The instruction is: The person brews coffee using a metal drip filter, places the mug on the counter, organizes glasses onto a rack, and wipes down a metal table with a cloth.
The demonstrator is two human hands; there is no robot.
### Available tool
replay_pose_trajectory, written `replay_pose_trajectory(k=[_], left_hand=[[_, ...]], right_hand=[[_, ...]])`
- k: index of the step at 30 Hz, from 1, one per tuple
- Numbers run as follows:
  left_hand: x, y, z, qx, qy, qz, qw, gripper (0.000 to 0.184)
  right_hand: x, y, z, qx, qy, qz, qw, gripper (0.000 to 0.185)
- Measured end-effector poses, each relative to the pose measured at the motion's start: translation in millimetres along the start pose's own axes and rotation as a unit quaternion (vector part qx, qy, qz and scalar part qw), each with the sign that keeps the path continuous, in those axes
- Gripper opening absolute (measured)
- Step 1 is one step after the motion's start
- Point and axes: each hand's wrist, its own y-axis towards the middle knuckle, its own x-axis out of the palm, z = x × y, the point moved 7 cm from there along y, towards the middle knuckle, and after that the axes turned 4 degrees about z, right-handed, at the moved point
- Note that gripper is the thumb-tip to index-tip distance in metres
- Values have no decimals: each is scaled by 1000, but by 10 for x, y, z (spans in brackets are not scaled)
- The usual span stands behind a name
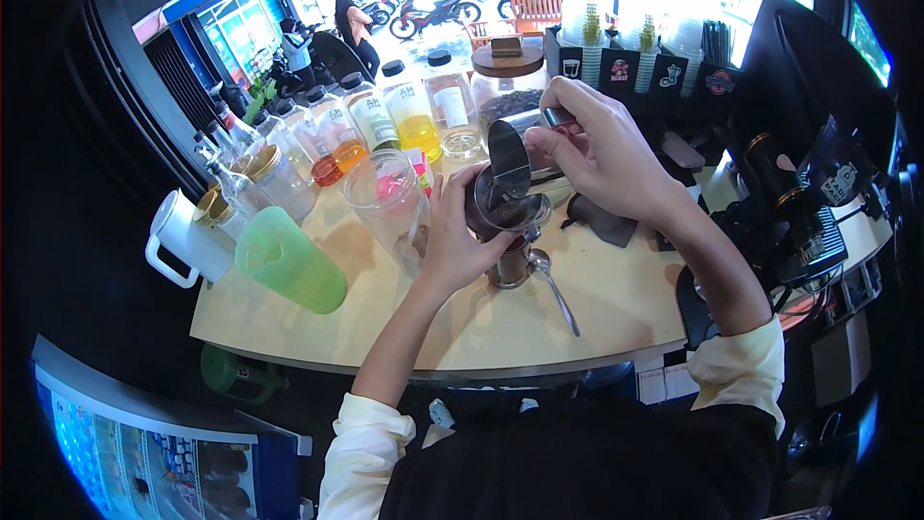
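Pale counter (462, 332) filled mid-frame; fingers clamped, the left hand (457, 241) held a dark vessel (478, 206), the right hand (604, 149) a metal cup (510, 162).

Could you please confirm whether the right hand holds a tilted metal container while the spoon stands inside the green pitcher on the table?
Not quite: the head view shows the spoon lying on the table, not standing inside the green pitcher. The right hand does hold a tilted metal container.
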Motion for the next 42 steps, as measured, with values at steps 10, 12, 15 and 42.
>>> replay_pose_trajectory(k=[10, 12, 15, 42], left_hand=[[-28, 0, -77, -3, 23, 4, 1000, 85], [-35, 7, -76, -3, 18, 4, 1000, 85], [-54, 15, -63, 0, 15, 7, 1000, 85], [-210, 214, 148, -17, -86, 23, 996, 74]], right_hand=[[-72, 1, 72, -17, -57, 19, 998, 22], [-98, 8, 60, -33, -83, 30, 996, 22], [-127, 9, 34, -31, -107, 33, 993, 23], [-487, -657, 717, 126, 159, 153, 967, 18]])
